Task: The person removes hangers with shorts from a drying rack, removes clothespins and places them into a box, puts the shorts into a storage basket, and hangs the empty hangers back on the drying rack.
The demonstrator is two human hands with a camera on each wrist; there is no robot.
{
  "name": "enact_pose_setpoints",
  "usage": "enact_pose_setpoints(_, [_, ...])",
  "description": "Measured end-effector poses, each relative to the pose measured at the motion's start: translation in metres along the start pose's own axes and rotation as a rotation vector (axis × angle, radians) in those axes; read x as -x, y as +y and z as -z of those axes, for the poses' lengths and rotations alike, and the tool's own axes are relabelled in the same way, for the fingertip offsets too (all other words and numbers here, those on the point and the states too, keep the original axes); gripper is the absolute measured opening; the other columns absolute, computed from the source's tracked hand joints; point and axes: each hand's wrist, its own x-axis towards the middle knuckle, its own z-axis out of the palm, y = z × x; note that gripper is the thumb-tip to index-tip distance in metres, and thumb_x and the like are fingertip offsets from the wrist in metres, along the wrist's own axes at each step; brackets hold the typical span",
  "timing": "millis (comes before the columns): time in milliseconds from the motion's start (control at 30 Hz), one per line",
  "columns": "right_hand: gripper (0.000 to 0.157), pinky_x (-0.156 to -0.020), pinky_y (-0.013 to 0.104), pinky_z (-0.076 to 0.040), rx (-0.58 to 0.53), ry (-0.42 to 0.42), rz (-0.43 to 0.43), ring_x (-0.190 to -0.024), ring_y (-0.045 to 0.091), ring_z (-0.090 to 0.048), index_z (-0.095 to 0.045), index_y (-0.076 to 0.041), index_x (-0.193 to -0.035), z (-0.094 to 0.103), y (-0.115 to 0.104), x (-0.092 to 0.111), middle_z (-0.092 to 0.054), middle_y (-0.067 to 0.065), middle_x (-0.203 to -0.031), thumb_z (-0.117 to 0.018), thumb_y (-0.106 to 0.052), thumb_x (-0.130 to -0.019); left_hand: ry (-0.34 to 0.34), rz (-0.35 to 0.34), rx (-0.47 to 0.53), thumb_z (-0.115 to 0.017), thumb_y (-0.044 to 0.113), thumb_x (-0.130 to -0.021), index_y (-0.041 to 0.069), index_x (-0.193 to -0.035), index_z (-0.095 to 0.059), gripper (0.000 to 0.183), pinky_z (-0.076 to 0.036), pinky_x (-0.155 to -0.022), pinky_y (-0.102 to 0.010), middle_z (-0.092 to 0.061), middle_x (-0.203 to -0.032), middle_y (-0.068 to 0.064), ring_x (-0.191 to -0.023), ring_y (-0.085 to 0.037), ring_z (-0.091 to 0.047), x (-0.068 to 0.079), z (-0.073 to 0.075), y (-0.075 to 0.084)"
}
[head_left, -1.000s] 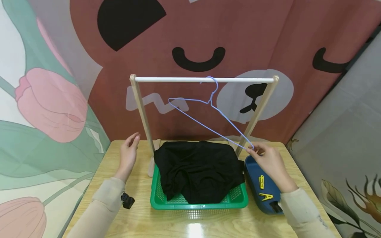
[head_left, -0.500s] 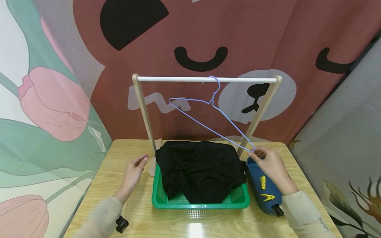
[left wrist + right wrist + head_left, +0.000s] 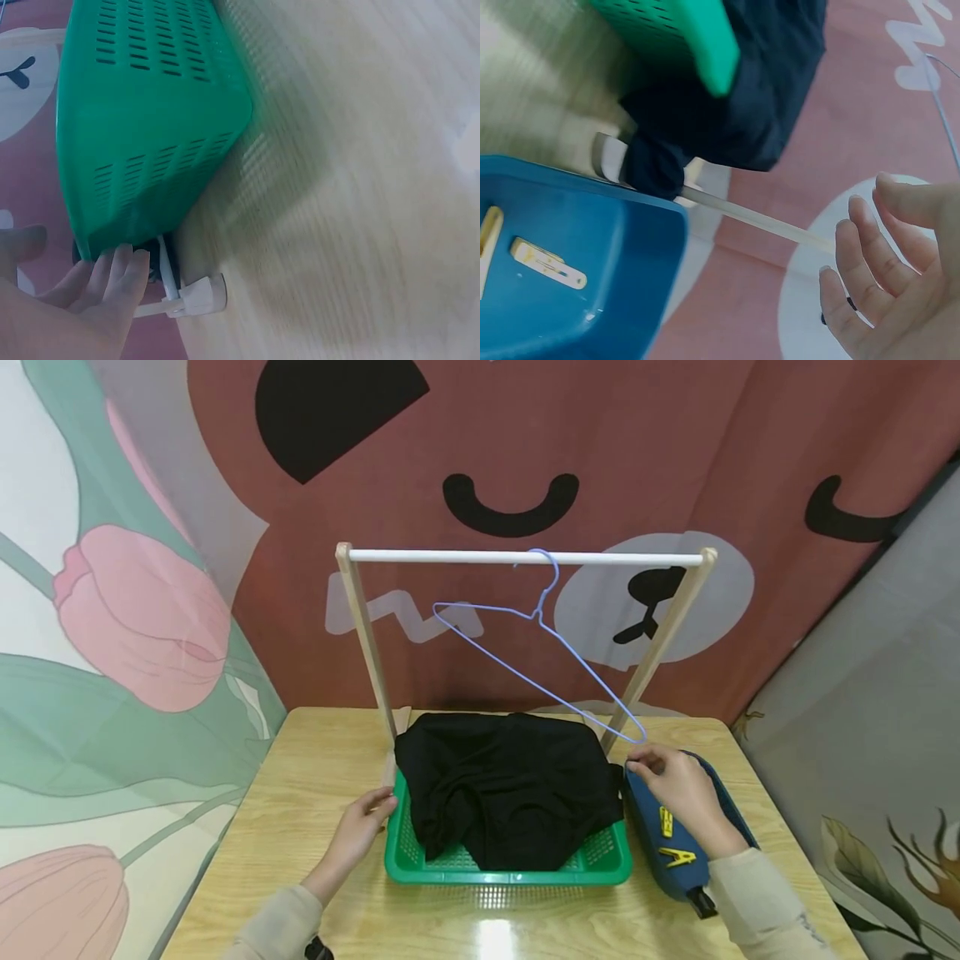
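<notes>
A lilac clothes hanger (image 3: 577, 657) hangs by its hook from the white bar (image 3: 450, 557) of a small wooden rack, tilted with its right end low. My right hand (image 3: 678, 783) is just below that end, over the blue tray (image 3: 649, 827), holding nothing; its fingers look loosely bent in the right wrist view. My left hand (image 3: 356, 828) is at the left rim of the green basket (image 3: 510, 878). In the left wrist view its fingers (image 3: 112, 277) lie against the basket's edge, the thumb apart. Folded black cloth (image 3: 510, 785) fills the basket and drapes over its sides.
Two yellow clothespins (image 3: 677, 857) lie in the blue tray. The rack's wooden posts (image 3: 367, 643) stand behind the basket on a light wooden table (image 3: 315, 760). A printed curtain (image 3: 487, 435) hangs behind.
My right hand has let go of the hanger's right end and dropped slightly. My left hand has come down and right to the basket's left rim.
</notes>
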Motion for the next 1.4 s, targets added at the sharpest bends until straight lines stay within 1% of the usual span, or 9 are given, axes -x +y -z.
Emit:
enact_pose_setpoints(200, [0.013,-0.060,0.040,-0.051,0.012,-0.055,-0.025,-0.084,0.029,-0.068,-0.073,-0.008,-0.103,-0.014,0.010,0.000,-0.072,0.006,-0.092,-0.071,-0.016,-0.093,-0.001,0.026,0.020,-0.054,0.012,-0.103,-0.012,-0.135,-0.051,0.040,-0.052,-0.090,-0.048,-0.055,-0.132,-0.030,-0.118,-0.040,-0.056,0.003,-0.003,-0.003])
enact_pose_setpoints(433, [0.017,-0.059,0.040,-0.050,0.017,-0.109,-0.065,-0.080,0.026,-0.067,-0.073,-0.007,-0.105,-0.027,0.021,-0.008,-0.072,0.010,-0.095,-0.068,-0.020,-0.095,0.001,0.034,0.015,-0.056,0.011,-0.102,-0.014,-0.129,-0.057,0.036,-0.053,-0.087,-0.049,-0.058,-0.128,-0.029,-0.112,-0.039,-0.059,0.008,-0.001,-0.007])
enact_pose_setpoints(667, [0.043,-0.070,0.048,-0.052,0.019,-0.241,-0.125,-0.087,0.031,-0.066,-0.064,0.001,-0.124,-0.041,0.030,-0.016,-0.066,0.022,-0.114,-0.064,-0.033,-0.098,-0.015,0.035,0.040,-0.057,0.013,-0.101,-0.014,-0.127,-0.057,0.037,-0.053,-0.086,-0.052,-0.063,-0.119,-0.026,-0.106,-0.036,-0.062,0.011,0.001,-0.006])
enact_pose_setpoints(767, [0.054,-0.072,0.050,-0.053,0.008,-0.289,-0.124,-0.087,0.032,-0.066,-0.057,0.005,-0.131,-0.045,0.028,-0.018,-0.064,0.026,-0.116,-0.061,-0.038,-0.099,-0.012,0.046,0.054,-0.060,0.013,-0.100,-0.013,-0.127,-0.058,0.038,-0.053,-0.085,-0.050,-0.066,-0.112,-0.021,-0.102,-0.032,-0.064,0.010,0.000,-0.007])
enact_pose_setpoints(867, [0.058,-0.075,0.051,-0.053,-0.010,-0.309,-0.124,-0.087,0.032,-0.067,-0.056,0.007,-0.132,-0.051,0.026,-0.018,-0.065,0.026,-0.114,-0.059,-0.041,-0.099,-0.004,0.062,0.065,-0.062,0.014,-0.099,-0.012,-0.129,-0.057,0.040,-0.054,-0.084,-0.048,-0.066,-0.110,-0.017,-0.099,-0.029,-0.064,0.008,-0.001,-0.011])
enact_pose_setpoints(933, [0.058,-0.076,0.051,-0.053,-0.019,-0.305,-0.124,-0.087,0.031,-0.068,-0.057,0.007,-0.130,-0.056,0.025,-0.019,-0.067,0.025,-0.112,-0.060,-0.041,-0.099,0.001,0.066,0.068,-0.061,0.012,-0.099,-0.012,-0.130,-0.057,0.040,-0.054,-0.084,-0.046,-0.066,-0.110,-0.018,-0.099,-0.029,-0.065,0.009,0.000,-0.012])
enact_pose_setpoints(1033, [0.047,-0.074,0.049,-0.054,-0.010,-0.273,-0.133,-0.084,0.030,-0.068,-0.063,0.007,-0.122,-0.062,0.022,-0.019,-0.069,0.022,-0.105,-0.063,-0.034,-0.098,0.005,0.065,0.067,-0.060,0.010,-0.099,-0.013,-0.130,-0.056,0.039,-0.055,-0.082,-0.044,-0.065,-0.109,-0.018,-0.097,-0.028,-0.065,0.009,0.000,-0.012])
enact_pose_setpoints(1233, [0.021,-0.062,0.049,-0.052,0.131,-0.145,-0.105,-0.073,0.031,-0.067,-0.071,-0.001,-0.103,-0.060,0.011,-0.020,-0.072,0.016,-0.093,-0.068,-0.020,-0.095,0.004,0.067,0.072,-0.060,0.009,-0.099,-0.014,-0.128,-0.057,0.037,-0.056,-0.080,-0.041,-0.065,-0.105,-0.015,-0.094,-0.025,-0.064,0.007,-0.001,-0.011])
enact_pose_setpoints(1400, [0.018,-0.059,0.047,-0.052,0.134,-0.128,-0.065,-0.072,0.029,-0.067,-0.072,-0.002,-0.102,-0.055,-0.003,-0.020,-0.073,0.014,-0.094,-0.068,-0.018,-0.095,0.010,0.079,0.087,-0.060,0.010,-0.099,-0.013,-0.129,-0.057,0.037,-0.056,-0.079,-0.040,-0.065,-0.105,-0.015,-0.092,-0.023,-0.064,0.006,-0.003,-0.012])
